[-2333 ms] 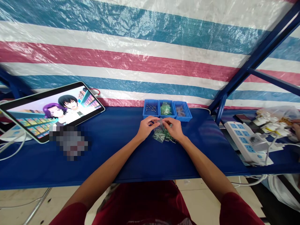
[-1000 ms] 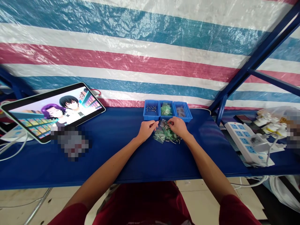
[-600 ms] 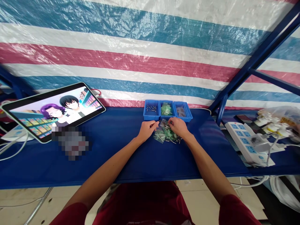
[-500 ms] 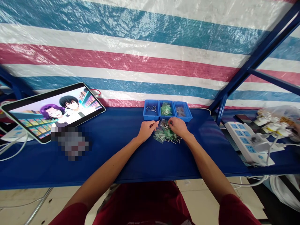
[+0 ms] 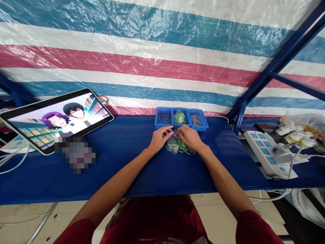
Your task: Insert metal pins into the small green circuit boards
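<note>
A heap of small green parts with metal pins, in clear plastic (image 5: 175, 145), lies on the blue table (image 5: 142, 166) in front of three small blue trays. My left hand (image 5: 159, 138) rests at the heap's left edge with fingers curled and pinched; what they hold is too small to make out. My right hand (image 5: 191, 137) lies over the heap's right side, fingers bent and pinched together near my left fingertips. The left tray (image 5: 163, 118) holds metal pins, the middle tray (image 5: 180, 118) green parts, the right tray (image 5: 196, 119) darker parts.
A tablet (image 5: 56, 118) playing a cartoon leans at the left, with white cables (image 5: 12, 157) beside it. A white power strip (image 5: 266, 152) with plugs lies at the right. A blue metal frame post (image 5: 240, 113) rises behind the trays' right. A striped tarp (image 5: 152, 57) hangs behind.
Both hands have shifted slightly toward the trays and closer together over the heap; the fingertips now nearly meet above it. The heap and trays have not moved.
</note>
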A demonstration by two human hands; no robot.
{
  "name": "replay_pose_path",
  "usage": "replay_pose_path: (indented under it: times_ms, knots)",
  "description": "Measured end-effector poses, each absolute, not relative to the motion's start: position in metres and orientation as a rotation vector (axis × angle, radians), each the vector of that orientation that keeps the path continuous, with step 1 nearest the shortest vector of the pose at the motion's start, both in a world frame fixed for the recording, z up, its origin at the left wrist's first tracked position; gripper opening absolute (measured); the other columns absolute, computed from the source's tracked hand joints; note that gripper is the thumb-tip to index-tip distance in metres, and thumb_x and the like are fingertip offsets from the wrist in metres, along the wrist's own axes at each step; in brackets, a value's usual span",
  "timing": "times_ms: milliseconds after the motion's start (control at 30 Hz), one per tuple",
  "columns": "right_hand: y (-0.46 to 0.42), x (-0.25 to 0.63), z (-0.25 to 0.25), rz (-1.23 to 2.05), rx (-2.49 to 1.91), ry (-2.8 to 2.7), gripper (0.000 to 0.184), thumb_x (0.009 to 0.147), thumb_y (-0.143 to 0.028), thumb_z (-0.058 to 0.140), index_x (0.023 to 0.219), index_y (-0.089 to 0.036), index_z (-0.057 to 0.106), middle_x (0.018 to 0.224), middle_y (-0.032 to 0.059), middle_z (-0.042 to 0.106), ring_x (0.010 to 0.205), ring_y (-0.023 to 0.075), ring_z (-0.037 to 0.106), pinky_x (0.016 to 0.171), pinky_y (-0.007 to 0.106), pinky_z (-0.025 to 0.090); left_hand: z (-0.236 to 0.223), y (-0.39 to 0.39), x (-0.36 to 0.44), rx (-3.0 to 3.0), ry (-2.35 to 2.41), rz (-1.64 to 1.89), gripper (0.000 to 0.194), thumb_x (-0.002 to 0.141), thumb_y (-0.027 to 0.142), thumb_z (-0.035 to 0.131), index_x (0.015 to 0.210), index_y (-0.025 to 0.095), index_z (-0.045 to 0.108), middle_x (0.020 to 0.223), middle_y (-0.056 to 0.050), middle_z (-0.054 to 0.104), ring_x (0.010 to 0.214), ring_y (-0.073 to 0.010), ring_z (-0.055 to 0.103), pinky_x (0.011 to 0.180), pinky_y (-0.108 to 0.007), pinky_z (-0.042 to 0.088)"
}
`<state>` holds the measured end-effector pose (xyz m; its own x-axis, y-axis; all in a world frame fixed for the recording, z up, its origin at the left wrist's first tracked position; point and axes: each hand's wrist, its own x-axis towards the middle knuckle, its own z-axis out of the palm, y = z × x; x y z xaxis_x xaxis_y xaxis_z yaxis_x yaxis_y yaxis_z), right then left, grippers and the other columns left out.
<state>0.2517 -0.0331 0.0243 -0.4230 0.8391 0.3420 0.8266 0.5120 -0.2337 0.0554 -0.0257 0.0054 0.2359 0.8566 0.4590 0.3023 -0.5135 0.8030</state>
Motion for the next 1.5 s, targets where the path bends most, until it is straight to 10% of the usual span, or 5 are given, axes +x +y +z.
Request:
replay_pose_path:
  times_ms: [167,1500]
  knots:
    - [-0.035,0.249,0.024,0.017,-1.290,-2.381,0.012,0.093,-0.020,0.047,0.096,-0.019,0.058,0.095,0.0069,0.058,0.077,0.0173,0.056,0.063,0.026,0.037,0.003,-0.025,0.054,2.012,1.043,1.341,0.019,0.086,0.034,0.063,0.084,0.019,0.074,0.084,-0.005,0.073,0.072,-0.0170,0.066,0.068,-0.027,0.051]
    - [-0.034,0.243,0.016,0.131,-1.043,-2.047,0.032,0.100,-0.036,0.038,0.086,-0.019,0.061,0.078,0.0065,0.063,0.070,0.0169,0.058,0.066,0.028,0.044,0.009,-0.029,0.054,1.969,1.063,1.384,0.022,0.087,0.037,0.060,0.081,0.018,0.069,0.079,-0.003,0.071,0.067,-0.0147,0.063,0.068,-0.025,0.050]
